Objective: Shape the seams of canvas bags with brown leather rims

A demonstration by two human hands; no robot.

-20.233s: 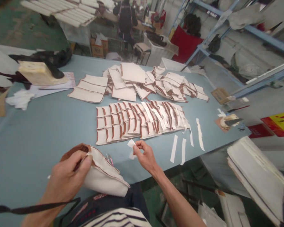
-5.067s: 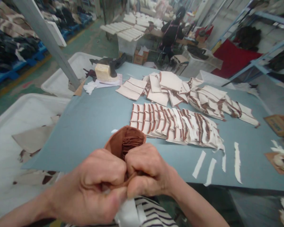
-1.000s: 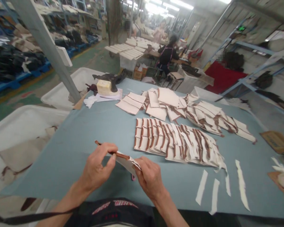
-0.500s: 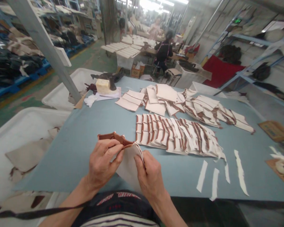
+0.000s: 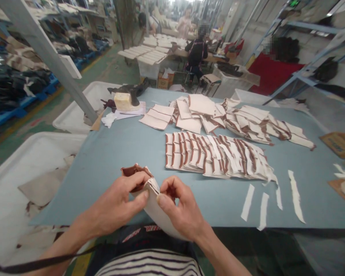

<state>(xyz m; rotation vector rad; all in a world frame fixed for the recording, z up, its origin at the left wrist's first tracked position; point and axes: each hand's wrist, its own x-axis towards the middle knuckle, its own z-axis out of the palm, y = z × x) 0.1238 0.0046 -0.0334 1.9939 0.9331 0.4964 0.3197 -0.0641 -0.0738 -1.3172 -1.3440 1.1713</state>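
Note:
Both my hands hold one cream fabric piece with a brown lining and brown edge, just above the near edge of the blue-grey table. My left hand grips its left side, thumb on the brown lining. My right hand pinches the top edge, fingers curled. Beyond them a row of overlapping cream pieces with brown trim lies on the table. A looser pile of larger cream pieces sits further back.
Several white paper strips lie at the right front of the table. A cream block and dark scraps sit at the far left corner. White tubs stand to the left. A person sits at a far bench.
The fabric piece has been drawn closer to my body and turned. My right hand moved from flat on the fabric to a pinch at its top edge.

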